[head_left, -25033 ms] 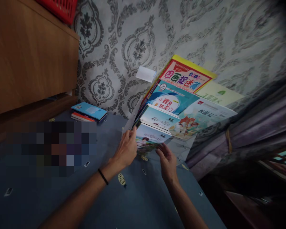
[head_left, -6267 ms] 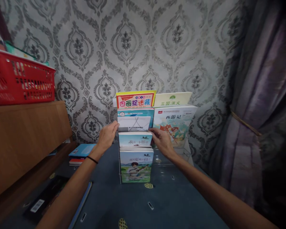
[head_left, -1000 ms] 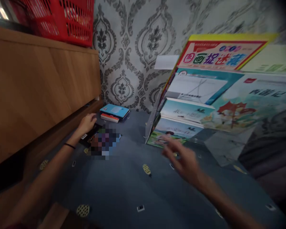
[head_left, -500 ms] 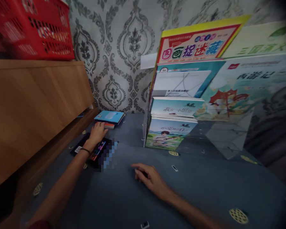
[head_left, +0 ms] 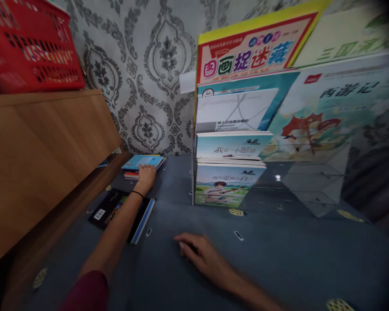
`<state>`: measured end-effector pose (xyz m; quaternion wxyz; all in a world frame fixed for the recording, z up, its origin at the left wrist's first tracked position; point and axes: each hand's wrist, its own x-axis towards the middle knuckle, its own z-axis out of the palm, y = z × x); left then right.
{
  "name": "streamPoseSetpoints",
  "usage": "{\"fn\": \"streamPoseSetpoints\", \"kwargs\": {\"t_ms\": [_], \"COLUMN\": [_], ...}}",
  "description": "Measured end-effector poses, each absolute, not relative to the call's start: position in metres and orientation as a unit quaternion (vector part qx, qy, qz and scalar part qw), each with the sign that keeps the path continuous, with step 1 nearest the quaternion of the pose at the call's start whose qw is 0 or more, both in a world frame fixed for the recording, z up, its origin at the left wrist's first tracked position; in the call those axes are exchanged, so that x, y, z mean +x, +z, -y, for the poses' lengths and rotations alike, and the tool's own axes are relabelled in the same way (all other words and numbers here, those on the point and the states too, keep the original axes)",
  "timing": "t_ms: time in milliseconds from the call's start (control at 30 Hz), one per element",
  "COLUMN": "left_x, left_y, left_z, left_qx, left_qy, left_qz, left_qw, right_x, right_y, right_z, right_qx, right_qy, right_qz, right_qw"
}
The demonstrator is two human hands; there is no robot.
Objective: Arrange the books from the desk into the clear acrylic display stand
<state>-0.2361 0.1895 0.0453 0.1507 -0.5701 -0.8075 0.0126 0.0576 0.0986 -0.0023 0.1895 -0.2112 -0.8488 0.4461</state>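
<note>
My left hand [head_left: 147, 176] reaches to the front right edge of a blue book [head_left: 141, 162], its fingers bent and closed at that edge. The blue book lies on top of another book with an orange-red and white edge [head_left: 130, 175]. Beneath my left forearm is a black book [head_left: 105, 211] with a barcode on its cover and a blue strip along its right edge; the arm hides part of it. My right hand [head_left: 202, 255] rests on the dark grey table [head_left: 168, 276], holding nothing, with thumb and forefinger apart.
A clear display rack [head_left: 192, 181] holds several upright picture books [head_left: 230, 183] at the right. On the left stands a wooden cabinet [head_left: 48, 147] with a red basket [head_left: 42, 47] on top. Patterned wallpaper [head_left: 168, 52] closes off the back.
My left hand has moved right and forward, from the lower book's front to the blue book's right side. The view has shifted slightly. My right hand stays resting.
</note>
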Motion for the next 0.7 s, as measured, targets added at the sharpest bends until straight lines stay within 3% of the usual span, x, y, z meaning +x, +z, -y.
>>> {"fn": "streamPoseSetpoints", "kwargs": {"t_ms": [300,467,700], "left_x": [-0.223,-0.250,-0.259], "left_y": [0.048,0.041,0.016], "left_z": [-0.152,-0.081,-0.005], "left_qx": [-0.568,-0.572,-0.525], "left_qy": [0.008,-0.074,-0.036], "left_qz": [0.814,0.814,0.850], "left_qw": [0.118,0.060,0.035], "right_x": [0.052,0.052,0.053], "right_y": [-0.004,-0.001,0.006], "right_z": [-0.100,-0.097,-0.095], "right_qx": [-0.174,-0.167,-0.168], "right_qy": [0.447,0.441,0.429], "right_qz": [0.854,0.857,0.863], "right_qw": [0.203,0.209,0.207]}}
